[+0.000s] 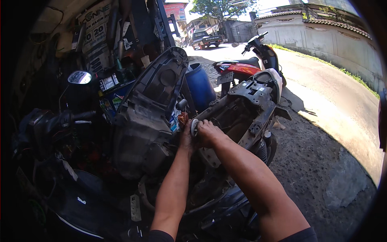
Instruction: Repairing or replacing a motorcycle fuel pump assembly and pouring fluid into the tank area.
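Over the stripped rear frame (242, 133) of a scooter my two hands meet. Between them sits a round silver-grey metal part (194, 127). My left hand (186, 139) is closed against its left side, and my right hand (209, 133) grips it from the right with curled fingers. Just above the left fingers shows a crumpled orange-brown piece (183, 118); whether that hand holds it I cannot tell. A large black plastic under-seat box (141, 133) stands tilted up to the left of my hands.
A blue drum (199, 86) stands beyond the frame, with a red scooter (246, 66) behind it. At left are a dark scooter's handlebar (76, 117) and mirror (80, 77). A power strip (135, 207) lies low, left of my left forearm. Rough ground (310, 173) extends right.
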Demonstrator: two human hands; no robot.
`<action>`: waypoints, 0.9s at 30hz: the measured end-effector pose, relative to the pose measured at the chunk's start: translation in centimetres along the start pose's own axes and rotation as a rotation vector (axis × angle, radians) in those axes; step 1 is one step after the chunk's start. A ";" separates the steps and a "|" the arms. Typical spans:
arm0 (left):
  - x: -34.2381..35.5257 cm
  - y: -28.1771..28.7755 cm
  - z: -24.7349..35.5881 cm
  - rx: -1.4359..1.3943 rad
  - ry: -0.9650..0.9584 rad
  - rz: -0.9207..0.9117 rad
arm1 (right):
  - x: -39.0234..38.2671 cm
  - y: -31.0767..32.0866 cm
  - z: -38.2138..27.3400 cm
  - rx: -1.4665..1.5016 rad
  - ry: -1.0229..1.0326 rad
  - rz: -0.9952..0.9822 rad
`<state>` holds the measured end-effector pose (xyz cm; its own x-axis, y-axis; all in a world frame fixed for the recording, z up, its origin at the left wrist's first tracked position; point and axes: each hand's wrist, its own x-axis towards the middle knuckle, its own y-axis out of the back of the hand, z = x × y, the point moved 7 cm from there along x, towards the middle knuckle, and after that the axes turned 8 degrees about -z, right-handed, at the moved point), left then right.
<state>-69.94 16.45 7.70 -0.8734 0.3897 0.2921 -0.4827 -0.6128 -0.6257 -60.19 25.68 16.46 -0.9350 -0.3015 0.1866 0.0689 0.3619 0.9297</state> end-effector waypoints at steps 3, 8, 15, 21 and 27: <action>-1.5 -2.8 0.3 -0.024 0.032 -0.010 | -0.2 0.0 0.0 -0.092 0.007 0.044; -1.9 -2.7 0.1 -0.115 0.064 -0.113 | 0.3 0.3 -0.4 -0.044 -0.005 0.121; -1.8 -3.1 0.8 -0.113 0.035 -0.164 | 0.3 -0.1 -0.4 -0.072 0.011 0.182; -1.9 -2.2 1.0 -0.110 0.049 -0.140 | -0.4 1.2 -1.4 -0.085 0.021 0.182; -2.4 -2.3 1.3 -0.069 0.017 -0.175 | -0.4 1.2 -1.7 -0.075 0.004 0.080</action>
<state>-66.81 16.03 9.42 -0.7749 0.4985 0.3887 -0.6211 -0.4860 -0.6148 -59.16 24.76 18.00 -0.9240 -0.2779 0.2628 0.1698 0.3176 0.9329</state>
